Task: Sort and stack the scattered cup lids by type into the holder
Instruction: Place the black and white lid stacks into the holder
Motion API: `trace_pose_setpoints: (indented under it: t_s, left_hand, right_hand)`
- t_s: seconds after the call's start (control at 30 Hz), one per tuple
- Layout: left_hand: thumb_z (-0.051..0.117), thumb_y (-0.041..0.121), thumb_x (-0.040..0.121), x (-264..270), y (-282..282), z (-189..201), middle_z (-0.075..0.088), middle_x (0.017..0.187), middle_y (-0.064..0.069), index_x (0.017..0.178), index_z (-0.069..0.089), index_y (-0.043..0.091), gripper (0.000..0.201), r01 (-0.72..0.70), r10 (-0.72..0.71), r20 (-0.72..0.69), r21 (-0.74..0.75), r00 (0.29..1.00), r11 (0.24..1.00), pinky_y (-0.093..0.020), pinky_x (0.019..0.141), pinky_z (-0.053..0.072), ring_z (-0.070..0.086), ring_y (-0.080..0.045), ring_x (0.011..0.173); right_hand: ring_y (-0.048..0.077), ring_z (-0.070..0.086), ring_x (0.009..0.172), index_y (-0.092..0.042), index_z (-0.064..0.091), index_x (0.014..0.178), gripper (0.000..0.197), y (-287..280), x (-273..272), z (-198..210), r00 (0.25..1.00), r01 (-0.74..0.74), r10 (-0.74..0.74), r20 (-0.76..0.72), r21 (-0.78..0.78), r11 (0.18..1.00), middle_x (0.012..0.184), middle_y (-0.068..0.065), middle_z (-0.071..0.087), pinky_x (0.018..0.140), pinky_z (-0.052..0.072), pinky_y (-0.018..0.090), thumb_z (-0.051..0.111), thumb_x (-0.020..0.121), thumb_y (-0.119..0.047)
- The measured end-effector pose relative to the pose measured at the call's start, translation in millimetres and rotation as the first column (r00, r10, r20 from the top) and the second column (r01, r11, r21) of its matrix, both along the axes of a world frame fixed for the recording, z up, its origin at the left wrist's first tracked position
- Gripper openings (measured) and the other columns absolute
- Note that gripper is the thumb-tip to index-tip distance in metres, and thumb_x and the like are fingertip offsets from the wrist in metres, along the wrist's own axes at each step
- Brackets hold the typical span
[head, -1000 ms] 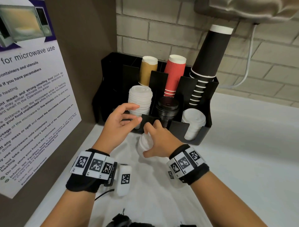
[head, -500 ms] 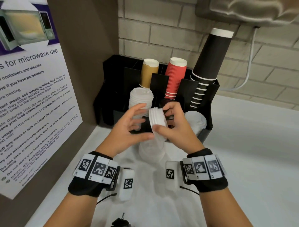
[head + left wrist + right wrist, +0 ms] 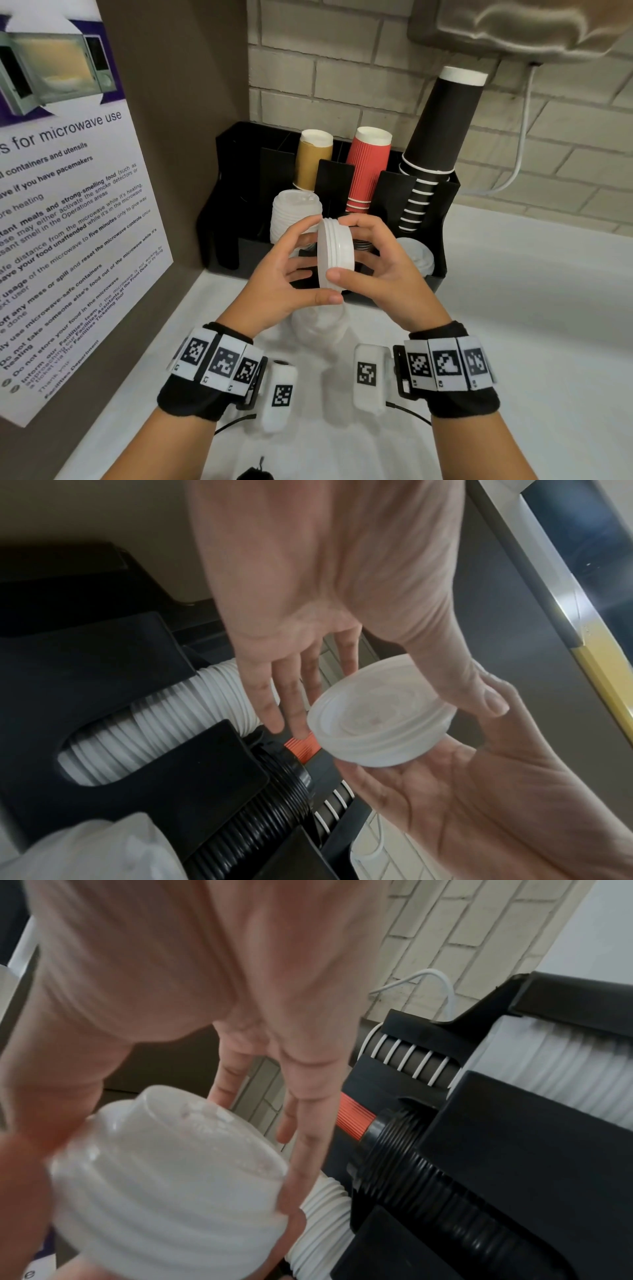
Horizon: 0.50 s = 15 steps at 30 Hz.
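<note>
A small stack of white cup lids (image 3: 334, 255) stands on edge in the air in front of the black holder (image 3: 233, 192). My left hand (image 3: 310, 262) holds it from the left, thumb under the rim and fingers over the top. My right hand (image 3: 356, 250) grips it from the right. The left wrist view shows the stack's hollow underside (image 3: 380, 723); the right wrist view shows its domed top (image 3: 171, 1177). More white lids (image 3: 318, 325) lie on the counter below my hands. The holder has white lids (image 3: 294, 216) in its left slot, black lids (image 3: 260, 799) in the middle and white lids (image 3: 418, 257) on the right.
Tan (image 3: 313, 157), red (image 3: 368, 164) and black (image 3: 442, 130) paper cup stacks stand in the holder's back slots. A brown panel with a microwave notice (image 3: 68, 219) closes off the left. A brick wall is behind, with a white cable (image 3: 520, 144). White counter (image 3: 531, 308) spreads to the right.
My right hand lifted the lid stack off the counter and turned it on edge. My left hand closed in and now holds it too.
</note>
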<state>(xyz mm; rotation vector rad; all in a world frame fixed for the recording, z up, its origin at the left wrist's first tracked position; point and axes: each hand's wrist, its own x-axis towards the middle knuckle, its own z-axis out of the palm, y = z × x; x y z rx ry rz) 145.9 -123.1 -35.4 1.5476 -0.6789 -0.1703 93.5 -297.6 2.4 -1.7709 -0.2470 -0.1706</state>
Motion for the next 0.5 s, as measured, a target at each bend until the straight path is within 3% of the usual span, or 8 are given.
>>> trace_pose_setpoints:
  t_s: [0.1,0.2,0.33,0.43,0.5]
  left_hand:
    - [0.088,0.040,0.053,0.5,-2.4,0.6,0.050,0.138,0.013,0.138,0.036,0.052,0.100,-0.004,0.004,0.012,0.023,1.000,1.000,-0.041,0.105,0.047,0.058,-0.010,0.120]
    - [0.087,0.042,0.052,-0.1,-7.1,1.0,0.049,0.140,0.012,0.140,0.035,0.048,0.102,-0.010,0.009,0.017,0.041,1.000,0.999,-0.043,0.107,0.044,0.054,-0.008,0.124]
    - [0.090,0.046,0.057,-1.0,-10.8,0.9,0.045,0.144,0.013,0.142,0.032,0.048,0.103,-0.018,0.015,0.032,0.075,0.999,0.997,-0.034,0.106,0.042,0.048,-0.001,0.128]
    - [0.075,0.044,0.068,-1.1,-7.4,1.3,0.049,0.139,0.016,0.139,0.042,0.041,0.078,-0.067,0.067,0.017,0.055,0.998,0.996,-0.032,0.104,0.044,0.051,0.001,0.123]
    - [0.071,0.044,0.072,0.3,-2.1,1.3,0.055,0.130,0.020,0.125,0.054,0.043,0.056,-0.117,0.116,0.023,0.043,0.993,0.992,-0.039,0.103,0.047,0.055,0.001,0.117]
  right_hand:
    - [0.012,0.060,0.110,-0.035,0.052,0.120,0.058,-0.6,-1.4,0.1,1.000,0.014,-0.014,-0.001,0.010,1.000,0.119,-0.008,0.058,0.091,0.053,0.048,0.080,0.071,-0.021]
    - [0.012,0.061,0.107,-0.034,0.051,0.119,0.057,-1.0,-2.4,-0.6,0.999,0.030,-0.030,0.010,0.012,0.999,0.116,-0.010,0.059,0.086,0.056,0.049,0.078,0.071,-0.019]
    - [0.012,0.062,0.103,-0.033,0.050,0.116,0.053,-4.9,-0.4,2.0,0.996,0.064,-0.063,0.057,-0.013,0.998,0.111,-0.012,0.058,0.078,0.059,0.044,0.074,0.071,-0.018]
    - [0.016,0.062,0.102,-0.035,0.049,0.113,0.051,-22.2,8.8,6.3,0.967,0.218,-0.218,0.132,0.017,0.976,0.109,-0.013,0.056,0.075,0.055,0.030,0.073,0.071,-0.022]
    - [0.019,0.062,0.101,-0.035,0.046,0.111,0.051,-42.4,18.9,8.4,0.922,0.351,-0.354,0.157,0.047,0.935,0.110,-0.009,0.055,0.074,0.055,0.027,0.074,0.071,-0.021]
